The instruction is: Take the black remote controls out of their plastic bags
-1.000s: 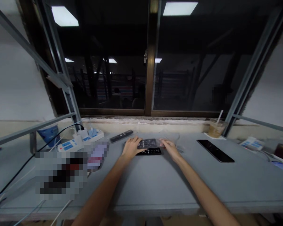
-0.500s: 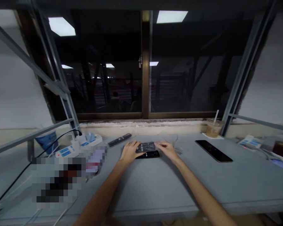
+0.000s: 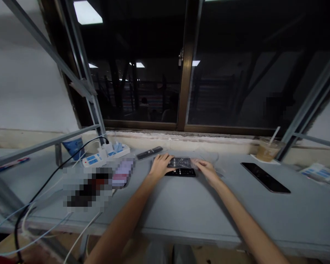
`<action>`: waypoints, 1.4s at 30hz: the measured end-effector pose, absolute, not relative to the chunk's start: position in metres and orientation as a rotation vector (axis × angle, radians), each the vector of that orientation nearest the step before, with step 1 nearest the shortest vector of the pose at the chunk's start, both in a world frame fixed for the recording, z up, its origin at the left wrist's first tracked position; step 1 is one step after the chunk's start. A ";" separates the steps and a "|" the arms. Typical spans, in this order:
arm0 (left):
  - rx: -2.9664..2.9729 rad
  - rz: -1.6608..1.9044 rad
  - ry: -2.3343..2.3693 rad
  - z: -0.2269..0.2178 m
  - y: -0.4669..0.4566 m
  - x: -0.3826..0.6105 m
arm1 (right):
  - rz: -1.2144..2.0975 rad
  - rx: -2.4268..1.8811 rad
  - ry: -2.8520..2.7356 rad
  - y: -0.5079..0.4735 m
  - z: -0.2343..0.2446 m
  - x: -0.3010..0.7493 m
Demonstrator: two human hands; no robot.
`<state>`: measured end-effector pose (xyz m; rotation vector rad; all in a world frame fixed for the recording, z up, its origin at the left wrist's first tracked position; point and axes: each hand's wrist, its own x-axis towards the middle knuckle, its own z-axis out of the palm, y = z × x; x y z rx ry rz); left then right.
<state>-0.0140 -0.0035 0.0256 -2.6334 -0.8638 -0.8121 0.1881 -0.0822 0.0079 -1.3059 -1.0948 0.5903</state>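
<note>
Both my arms reach forward over the grey table (image 3: 181,209). My left hand (image 3: 160,165) grips the left end of a dark remote wrapped in a clear plastic bag (image 3: 181,162), fingers curled over it. My right hand (image 3: 206,168) pinches the right end of the same bag. A second black remote (image 3: 181,172) lies flat on the table just under and in front of the bagged one. A third slim remote (image 3: 149,152) lies apart, behind my left hand near the window ledge.
A white power strip (image 3: 104,156) with plugs and cables sits at the left, a blue cup (image 3: 71,146) behind it. A black phone (image 3: 265,177) lies at the right, an iced drink with a straw (image 3: 266,149) beyond it. Cables hang off the front left edge.
The camera has swung, so everything sits slightly right and higher in view. My hands stay on the bagged remote with little visible change in grip.
</note>
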 end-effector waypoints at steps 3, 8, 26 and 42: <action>-2.638 -0.796 -0.843 0.027 -0.003 -0.015 | 0.645 -1.346 -1.085 -0.083 0.007 0.189; -2.637 -0.824 -0.844 0.023 -0.004 -0.011 | 0.698 -1.416 -1.114 -0.086 0.011 0.189; -2.649 -0.852 -0.998 0.020 0.009 -0.018 | 0.487 -1.289 -0.787 -0.082 0.018 0.195; -2.429 -0.984 -1.624 0.013 0.019 -0.025 | 0.418 -1.226 -0.283 -0.079 0.014 0.209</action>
